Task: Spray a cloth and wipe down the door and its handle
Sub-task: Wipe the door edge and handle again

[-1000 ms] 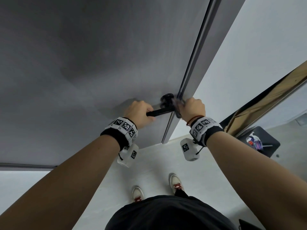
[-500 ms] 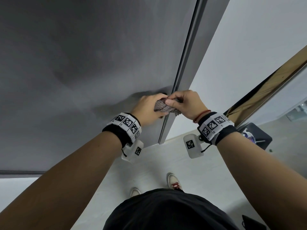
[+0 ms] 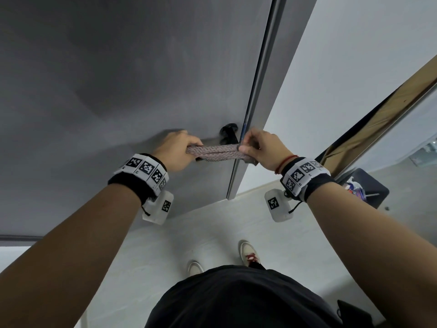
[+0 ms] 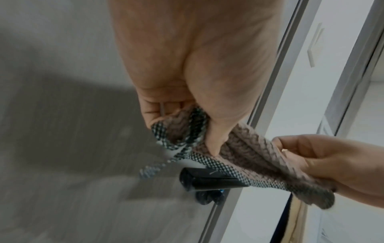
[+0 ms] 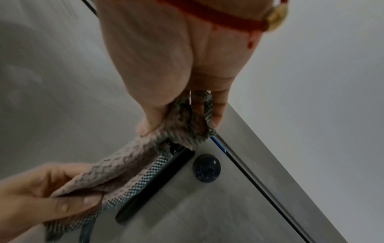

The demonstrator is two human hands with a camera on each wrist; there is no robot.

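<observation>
You stand on a pale, smooth floor (image 3: pixel 165 245) that runs up to a plain white wall (image 3: pixel 354 67) on your right. Along that wall's lower right edge, a slanted glossy panel (image 3: pixel 383 114) with a brown, wood-toned reflection cuts across the corner of your view. Below it, at the floor's right edge, sits a dark low stand (image 3: pixel 376 188) carrying a small bottle (image 3: pixel 354 188). The light is soft and even.

I log: cloth (image 3: pixel 216 152) stretched between my left hand (image 3: pixel 173 151) and right hand (image 3: pixel 262 147), just near of handle (image 3: pixel 229 133), on door (image 3: pixel 118 79).
</observation>
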